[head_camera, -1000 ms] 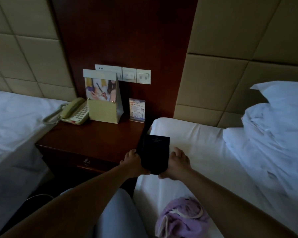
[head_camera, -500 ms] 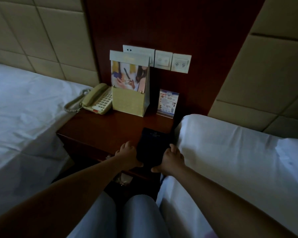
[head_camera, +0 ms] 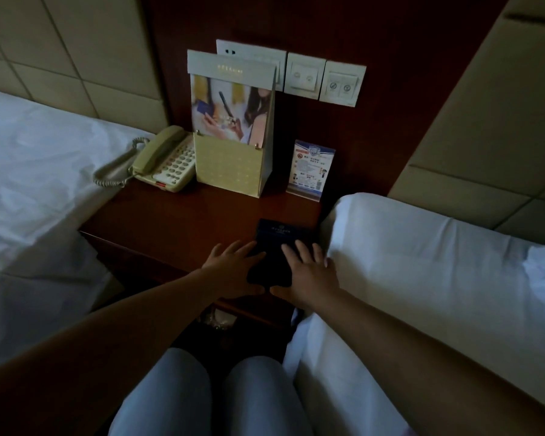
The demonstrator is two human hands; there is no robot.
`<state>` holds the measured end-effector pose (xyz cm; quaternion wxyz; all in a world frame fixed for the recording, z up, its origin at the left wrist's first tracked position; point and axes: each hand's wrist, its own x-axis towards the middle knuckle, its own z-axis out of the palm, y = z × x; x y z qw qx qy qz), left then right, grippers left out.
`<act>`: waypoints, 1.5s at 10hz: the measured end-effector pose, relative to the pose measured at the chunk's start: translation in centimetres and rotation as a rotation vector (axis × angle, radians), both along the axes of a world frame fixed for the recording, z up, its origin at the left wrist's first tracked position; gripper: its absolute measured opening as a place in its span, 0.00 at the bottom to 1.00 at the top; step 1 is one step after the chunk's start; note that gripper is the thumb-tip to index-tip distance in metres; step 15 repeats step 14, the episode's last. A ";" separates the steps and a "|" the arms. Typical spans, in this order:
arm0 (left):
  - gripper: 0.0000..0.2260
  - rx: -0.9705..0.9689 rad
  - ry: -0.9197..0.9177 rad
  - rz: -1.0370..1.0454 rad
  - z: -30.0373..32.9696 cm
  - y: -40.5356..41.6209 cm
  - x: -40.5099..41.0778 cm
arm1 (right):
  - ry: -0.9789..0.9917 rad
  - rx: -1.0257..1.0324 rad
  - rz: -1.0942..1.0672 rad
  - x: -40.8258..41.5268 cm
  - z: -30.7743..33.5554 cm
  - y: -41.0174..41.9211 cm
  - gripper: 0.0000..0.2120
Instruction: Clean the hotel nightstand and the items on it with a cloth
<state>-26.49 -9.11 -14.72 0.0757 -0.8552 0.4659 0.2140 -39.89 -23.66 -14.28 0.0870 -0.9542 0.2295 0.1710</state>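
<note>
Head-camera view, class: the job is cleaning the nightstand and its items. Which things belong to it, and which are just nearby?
Belonging:
dark red-brown wooden nightstand
flat black folder, under left hand and right hand
beige corded telephone
tall cream paper brochure stand
small clear acrylic sign holder

Nearby:
white beds
white wall switch plates
padded beige headboard panels

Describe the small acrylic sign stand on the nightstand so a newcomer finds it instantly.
Start at the dark reddish wooden nightstand between the two white beds. Along its back edge stand a beige corded telephone, a tall cream cardboard brochure holder, then the small clear acrylic sign stand on the right. It alone is short, with a blue-and-white printed card.
</note>
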 end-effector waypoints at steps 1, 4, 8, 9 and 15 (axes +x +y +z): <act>0.40 0.072 -0.042 -0.040 0.1 -0.6 0.1 | 0.115 -0.003 0.022 -0.1 -0.6 0.3 0.39; 0.41 0.129 -0.059 -0.086 0.8 -3.8 1.9 | 0.136 -0.030 -0.056 0.8 -1.4 -1.5 0.32; 0.41 0.134 -0.038 -0.071 0.9 -4.5 2.6 | 0.144 0.019 -0.081 1.8 -1.8 -2.2 0.32; 0.41 0.151 -0.040 -0.059 1.1 -4.6 2.3 | 0.142 -0.006 -0.076 1.8 -1.6 -2.1 0.32; 0.34 0.034 -0.077 0.095 5.6 0.8 -4.1 | 0.032 -0.015 0.034 -3.0 4.2 1.6 0.35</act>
